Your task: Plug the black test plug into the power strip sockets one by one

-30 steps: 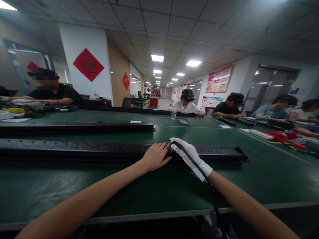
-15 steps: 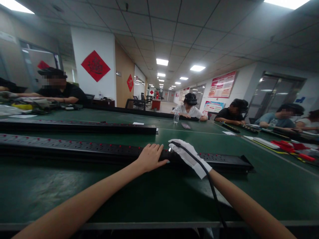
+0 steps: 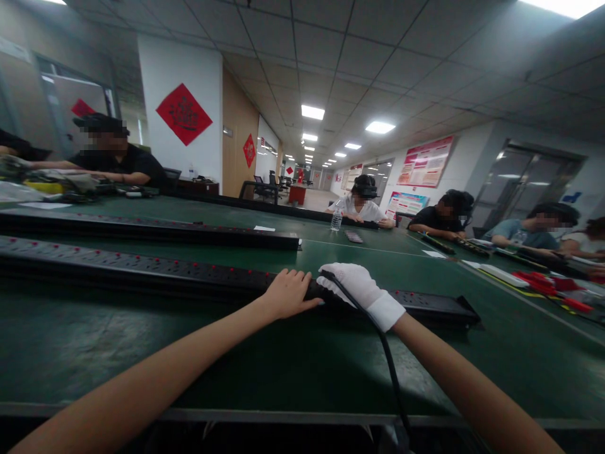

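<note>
Currently, our bare left hand lies spread on the black socket strip along the tabletop; our gloved right hand pinches the cable's end, which could slip if its trailing length snags.

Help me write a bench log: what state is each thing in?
Near strip: lying on table
Black cable: bent, trailing past table edge; gripped end hidden
Left hand: bare, resting on near strip
Right hand: gloved, gripping black cable
Far strip: lying beyond near strip
Bottle: upright
</note>
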`<state>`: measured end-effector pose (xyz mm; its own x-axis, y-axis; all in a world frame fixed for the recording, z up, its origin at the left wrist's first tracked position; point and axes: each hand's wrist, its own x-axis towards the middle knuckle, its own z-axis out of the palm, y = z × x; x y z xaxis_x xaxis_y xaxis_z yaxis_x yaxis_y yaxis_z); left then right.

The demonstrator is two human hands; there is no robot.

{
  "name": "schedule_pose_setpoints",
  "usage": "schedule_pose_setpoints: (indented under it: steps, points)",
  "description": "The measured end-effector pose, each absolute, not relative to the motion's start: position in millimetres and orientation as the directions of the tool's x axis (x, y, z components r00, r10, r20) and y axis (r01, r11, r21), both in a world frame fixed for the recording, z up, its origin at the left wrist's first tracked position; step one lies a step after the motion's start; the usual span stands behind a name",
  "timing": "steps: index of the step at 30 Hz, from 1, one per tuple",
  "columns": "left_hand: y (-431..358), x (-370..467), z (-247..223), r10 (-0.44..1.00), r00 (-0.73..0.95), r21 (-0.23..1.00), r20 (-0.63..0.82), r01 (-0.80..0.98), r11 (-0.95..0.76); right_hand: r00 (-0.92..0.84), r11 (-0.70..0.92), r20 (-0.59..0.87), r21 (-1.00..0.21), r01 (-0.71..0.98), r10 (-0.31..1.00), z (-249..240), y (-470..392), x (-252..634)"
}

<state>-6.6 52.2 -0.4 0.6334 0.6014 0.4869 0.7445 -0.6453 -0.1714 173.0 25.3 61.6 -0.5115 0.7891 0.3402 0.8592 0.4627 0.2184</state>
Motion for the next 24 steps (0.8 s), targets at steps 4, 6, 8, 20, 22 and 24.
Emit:
schedule_pose_setpoints:
  steps: [4, 6, 8, 20, 22, 24]
  points:
    - [54, -7, -1, 0.596, 0.655, -0.173, 0.465, 0.727, -0.664, -0.488, 0.453, 0.396, 0.186, 0.872, 0.777, 53, 20, 172]
    - [55, -7, 0, 0.599, 0.655, -0.175, 0.461, 0.728, -0.663, -0.482, 0.455, 0.432, 0.172, 0.874, 0.762, 48, 21, 173]
    - [55, -7, 0, 0.603, 0.652, -0.175, 0.46, 0.732, -0.658, -0.49, 0.467, 0.462, 0.173, 0.867, 0.739, 43, 24, 175]
    - [52, -6, 2, 0.63, 0.646, -0.167, 0.431, 0.743, -0.648, -0.487, 0.45, 0.522, 0.208, 0.869, 0.7, 34, 28, 180]
    - [51, -6, 3, 0.633, 0.646, -0.161, 0.426, 0.743, -0.649, -0.48, 0.453, 0.531, 0.191, 0.871, 0.698, 33, 28, 180]
    - [51, -6, 3, 0.634, 0.646, -0.155, 0.425, 0.742, -0.653, -0.477, 0.461, 0.537, 0.177, 0.87, 0.696, 32, 28, 180]
